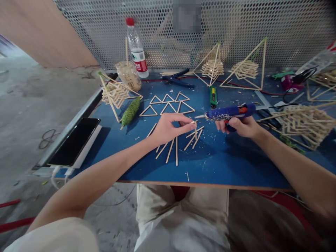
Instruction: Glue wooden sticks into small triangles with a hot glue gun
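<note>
My left hand (170, 128) pinches a short wooden stick (193, 122) between thumb and fingertips, just above a scatter of loose sticks (173, 147) on the blue table (225, 164). In my right hand (240, 126) is a blue glue gun (227, 112), held level with its nozzle pointing left, a little to the right of the stick's end. Several finished stick triangles (168, 103) lie flat beyond my left hand.
Stick pyramids (214, 66) stand along the back by a perforated metal screen, another (115, 92) at the left near a green twine spool (130, 112), a jar and a water bottle (136, 49). A phone (75, 140) lies at the left edge. A stick structure (304, 120) sits right.
</note>
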Motion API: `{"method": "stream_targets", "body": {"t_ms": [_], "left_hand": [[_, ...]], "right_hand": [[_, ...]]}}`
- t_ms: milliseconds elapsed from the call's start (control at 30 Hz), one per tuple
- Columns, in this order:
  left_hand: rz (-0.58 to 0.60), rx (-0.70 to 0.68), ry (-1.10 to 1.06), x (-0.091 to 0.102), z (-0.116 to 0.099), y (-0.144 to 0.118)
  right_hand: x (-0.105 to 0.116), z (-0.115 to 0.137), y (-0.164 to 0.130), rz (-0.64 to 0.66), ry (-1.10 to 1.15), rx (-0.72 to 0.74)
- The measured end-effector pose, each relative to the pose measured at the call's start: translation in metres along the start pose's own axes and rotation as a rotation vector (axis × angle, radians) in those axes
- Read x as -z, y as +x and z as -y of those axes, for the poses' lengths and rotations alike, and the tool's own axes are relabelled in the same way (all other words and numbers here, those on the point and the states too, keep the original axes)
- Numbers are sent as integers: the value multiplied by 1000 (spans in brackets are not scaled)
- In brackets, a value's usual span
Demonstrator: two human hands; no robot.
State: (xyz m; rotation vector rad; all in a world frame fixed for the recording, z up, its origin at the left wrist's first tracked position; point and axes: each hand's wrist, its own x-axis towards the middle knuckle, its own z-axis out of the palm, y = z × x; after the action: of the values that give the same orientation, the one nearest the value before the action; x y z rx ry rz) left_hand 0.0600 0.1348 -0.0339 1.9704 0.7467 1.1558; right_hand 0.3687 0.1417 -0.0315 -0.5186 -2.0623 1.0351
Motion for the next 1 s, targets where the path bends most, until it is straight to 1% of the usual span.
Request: {"method": "stream_targets", "body": {"t_ms": [133, 300, 567, 767, 1000], "left_hand": [[1, 10, 12, 1, 0, 0], [-2, 13, 9, 1, 0, 0], [-3, -12, -11, 0, 0, 1], [5, -12, -14, 0, -1, 1], [7, 4, 15, 0, -1, 2]], "right_hand": [[1, -2, 0, -2, 8, 47], [2, -7, -2, -13, -2, 32], [-3, -4, 3, -8, -14, 139], [-4, 1, 3, -6, -38, 96], [-2, -4, 0, -24, -65, 85]]}}
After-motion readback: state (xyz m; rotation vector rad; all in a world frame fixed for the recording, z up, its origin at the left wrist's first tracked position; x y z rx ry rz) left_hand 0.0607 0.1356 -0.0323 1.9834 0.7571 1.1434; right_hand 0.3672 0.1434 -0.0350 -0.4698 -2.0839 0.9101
